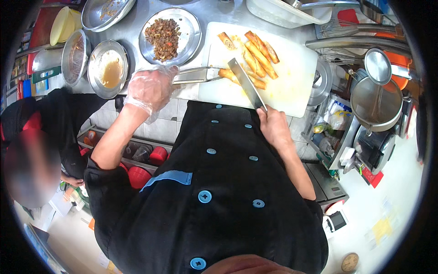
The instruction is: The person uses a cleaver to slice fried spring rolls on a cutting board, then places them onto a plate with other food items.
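My left hand (150, 85), in a clear plastic glove, grips metal tongs (193, 76). Their tips reach the left end of a fried spring roll (228, 74) on the white cutting board (291, 92). Bare, my right hand (274, 125) holds a kitchen knife (247, 85) by its handle. The blade lies across that roll, whose right part (258, 83) shows beyond it; whether the roll is cut through is hidden. Behind the knife several whole fried rolls (261, 60) lie side by side. A shorter cut piece (227, 41) shows its filling at the board's upper left.
Left of the board, a metal plate (191, 37) bears chopped brown filling (163, 39). A metal dish (94, 65) with brown liquid stands near the table edge. A white plastic tub (273, 17) is behind the board, whisks (337, 51) at right. A co-worker (65, 120) stands at left.
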`<state>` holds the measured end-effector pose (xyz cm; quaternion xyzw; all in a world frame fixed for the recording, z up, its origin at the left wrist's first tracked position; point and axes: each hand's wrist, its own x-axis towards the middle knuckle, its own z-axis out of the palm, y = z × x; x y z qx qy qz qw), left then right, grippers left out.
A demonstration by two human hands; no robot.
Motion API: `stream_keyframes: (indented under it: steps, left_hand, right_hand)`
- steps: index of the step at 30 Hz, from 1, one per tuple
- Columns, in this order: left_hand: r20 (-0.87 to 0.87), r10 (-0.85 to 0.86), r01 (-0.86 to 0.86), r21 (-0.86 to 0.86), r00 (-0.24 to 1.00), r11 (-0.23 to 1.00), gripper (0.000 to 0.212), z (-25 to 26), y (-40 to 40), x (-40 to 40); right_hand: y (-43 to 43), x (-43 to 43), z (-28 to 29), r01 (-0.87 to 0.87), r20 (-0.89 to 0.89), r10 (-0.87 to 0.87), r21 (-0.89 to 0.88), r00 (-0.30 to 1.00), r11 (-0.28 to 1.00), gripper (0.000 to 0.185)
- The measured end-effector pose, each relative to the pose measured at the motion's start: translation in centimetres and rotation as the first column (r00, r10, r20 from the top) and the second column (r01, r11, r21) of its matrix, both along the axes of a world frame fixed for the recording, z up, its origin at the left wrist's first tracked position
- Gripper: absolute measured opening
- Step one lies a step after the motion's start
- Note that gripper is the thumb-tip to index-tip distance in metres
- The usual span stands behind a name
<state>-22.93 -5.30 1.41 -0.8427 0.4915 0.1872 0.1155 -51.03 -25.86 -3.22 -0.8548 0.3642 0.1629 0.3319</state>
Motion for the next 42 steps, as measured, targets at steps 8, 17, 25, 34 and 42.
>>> stream_keyframes:
  steps: [8, 17, 25, 34, 42]
  left_hand:
    - [-0.046, 0.026, -0.024, 0.049, 0.999, 0.999, 0.052, 0.5, -0.3, 0.5]
    - [0.023, 0.005, -0.006, 0.03, 1.0, 1.0, 0.052, 3.4, -0.5, 1.7]
    - [0.101, 0.174, -0.179, 0.049, 0.98, 0.983, 0.055, 7.5, -0.2, 5.6]
    - [0.147, 0.407, -0.391, -0.125, 0.901, 0.912, 0.066, 4.7, -5.3, 17.4]
    - [0.169, 0.415, -0.413, -0.049, 0.894, 0.909, 0.056, 1.2, -12.3, 22.4]
  right_hand:
    - [-3.1, -1.6, 4.2, -0.165, 0.056, 0.166, -0.034, 0.984, 0.986, 0.017]
    - [-2.6, -1.0, -0.7, -0.348, -0.016, 0.349, -0.123, 0.937, 0.929, 0.021]
    - [-4.8, 0.7, -0.6, -0.292, -0.057, 0.286, -0.17, 0.956, 0.941, 0.025]
    - [-6.4, 2.2, 0.3, -0.307, -0.067, 0.299, -0.216, 0.952, 0.927, 0.026]
    - [-6.4, 2.2, 0.6, -0.305, -0.053, 0.301, -0.212, 0.952, 0.928, 0.026]
